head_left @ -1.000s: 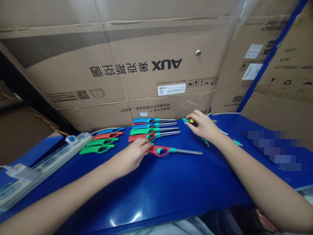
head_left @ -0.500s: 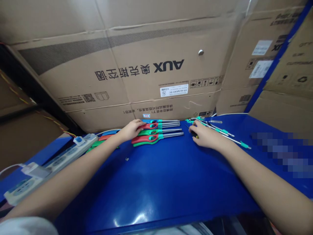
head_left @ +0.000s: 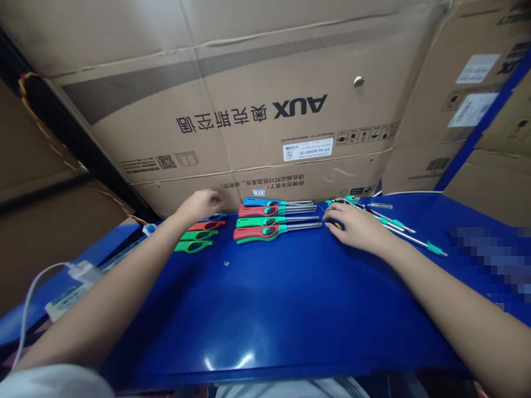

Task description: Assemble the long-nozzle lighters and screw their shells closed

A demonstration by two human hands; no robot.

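My left hand hovers over the back end of a row of loose lighter handle shells, blue, orange and green. Its fingers are curled in and slightly blurred, and whatever they may hold is hidden. To its right lie several long-nosed gas lighters side by side, including a blue one, a red one and a green one, metal tubes pointing right. My right hand is closed around a screwdriver with a black and yellow handle, its thin shaft toward the lighter tubes.
Metal lighter tubes with teal parts lie beyond my right hand, near a clear-handled tool. Small metal bits rest on the blue table. Cardboard walls the back. A power strip with plugs stands left.
My left hand has moved off the lighters to the left, over the handle shells. My right hand stays by the lighter tubes with the screwdriver. The view has shifted slightly left.
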